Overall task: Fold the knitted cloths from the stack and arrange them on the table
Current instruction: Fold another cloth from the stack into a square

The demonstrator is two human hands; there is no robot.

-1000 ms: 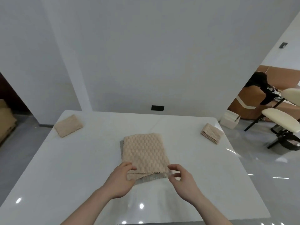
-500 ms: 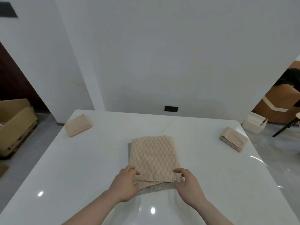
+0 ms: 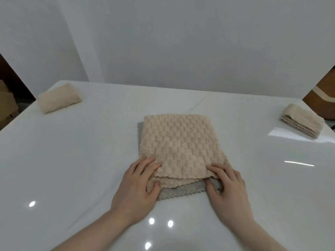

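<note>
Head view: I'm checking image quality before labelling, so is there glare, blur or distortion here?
Head view: small bright ceiling-light spots glare on the glossy table near the hands, with a streak and a bright patch on its right side; the far folded cloth looks soft and blurred; the wide-angle lens bends the table's far edge; the beige cloth's weave stays fairly sharp.

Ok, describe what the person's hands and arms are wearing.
Nothing shows on them. The left hand and right hand are bare, with no gloves, rings or watch visible, and both forearms are uncovered down to the picture's bottom edge, with no sleeve in view.
</note>
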